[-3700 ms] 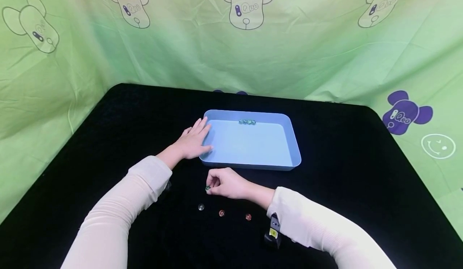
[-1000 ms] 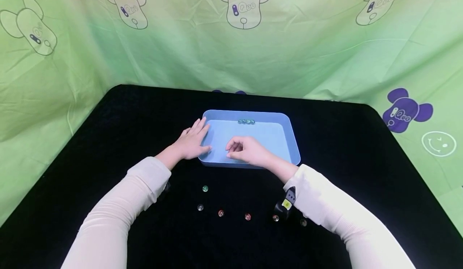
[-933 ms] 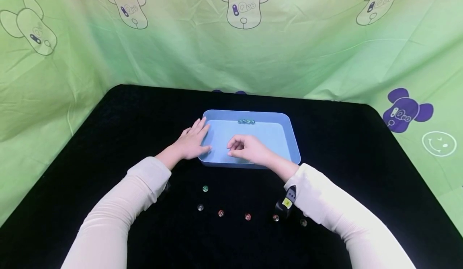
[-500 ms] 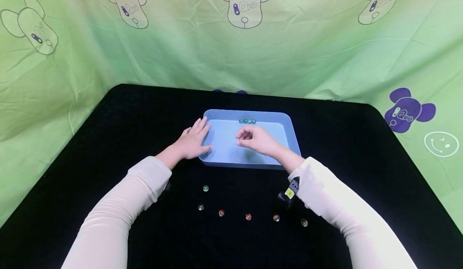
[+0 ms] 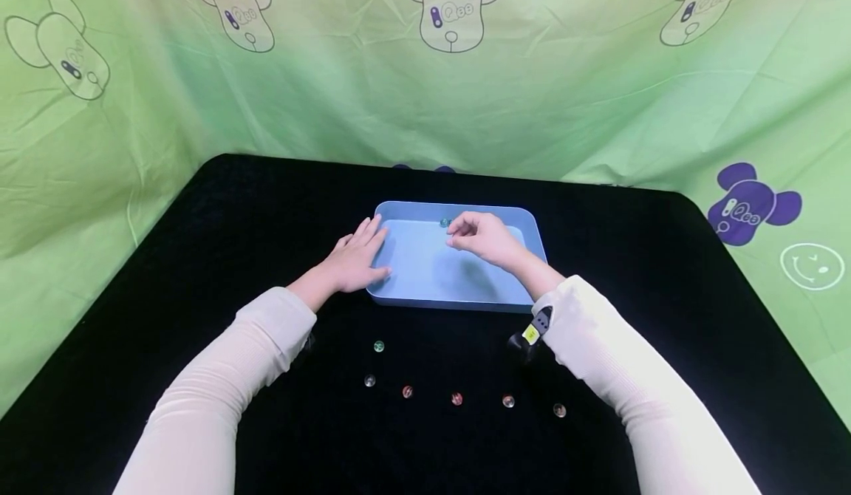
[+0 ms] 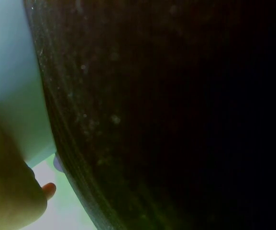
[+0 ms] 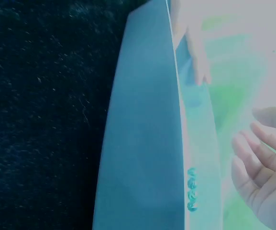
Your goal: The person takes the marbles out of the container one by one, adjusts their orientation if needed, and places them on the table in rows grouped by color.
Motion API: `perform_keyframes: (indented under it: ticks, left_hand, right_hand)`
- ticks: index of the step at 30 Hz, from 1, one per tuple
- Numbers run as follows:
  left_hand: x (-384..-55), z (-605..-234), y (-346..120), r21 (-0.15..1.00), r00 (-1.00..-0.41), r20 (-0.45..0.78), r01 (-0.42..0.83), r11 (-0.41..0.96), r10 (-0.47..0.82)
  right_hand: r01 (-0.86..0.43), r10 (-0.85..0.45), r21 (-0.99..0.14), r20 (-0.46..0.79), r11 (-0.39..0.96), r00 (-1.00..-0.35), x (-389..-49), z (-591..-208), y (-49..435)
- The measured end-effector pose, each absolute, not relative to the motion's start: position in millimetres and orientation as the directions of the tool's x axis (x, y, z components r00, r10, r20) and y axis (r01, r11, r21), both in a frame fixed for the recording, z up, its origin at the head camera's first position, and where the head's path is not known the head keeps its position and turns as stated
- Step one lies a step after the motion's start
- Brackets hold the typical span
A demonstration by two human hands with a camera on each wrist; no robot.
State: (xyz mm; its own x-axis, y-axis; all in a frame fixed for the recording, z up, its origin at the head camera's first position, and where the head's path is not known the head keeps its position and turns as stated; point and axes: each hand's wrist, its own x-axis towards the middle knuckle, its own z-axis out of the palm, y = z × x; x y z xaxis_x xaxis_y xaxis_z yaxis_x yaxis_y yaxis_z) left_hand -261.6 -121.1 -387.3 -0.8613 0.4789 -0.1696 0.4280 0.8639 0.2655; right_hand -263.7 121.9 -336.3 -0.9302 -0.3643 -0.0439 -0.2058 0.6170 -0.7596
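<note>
A light-blue tray lies on the black table. My left hand rests on its left rim with fingers spread straight. Over the tray's back half is my right hand; its fingers are loosely bent, and nothing shows between them in the right wrist view. A row of green glass marbles sits in the tray. From the head camera only one green marble shows beside the right fingertips; the hand hides the others.
Nearer me on the black cloth lie a green marble, a clear marble, and reddish or brownish marbles in a loose row to the right. A green printed curtain surrounds the table.
My right hand has left the green marble on the cloth and moved forward over the tray to the marble row, covering most of it. The left hand has stayed on the rim.
</note>
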Motion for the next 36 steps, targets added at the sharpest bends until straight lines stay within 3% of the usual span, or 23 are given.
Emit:
perform_keyframes:
  ticks: [36]
  left_hand:
    - [-259.2, -385.4, -121.7, 0.269, -0.865, -0.147, 0.432, 0.861, 0.48]
  right_hand:
    - [0.089, -0.025, -0.885, -0.113, 0.457, -0.993, -316.5, -349.1, 142.2]
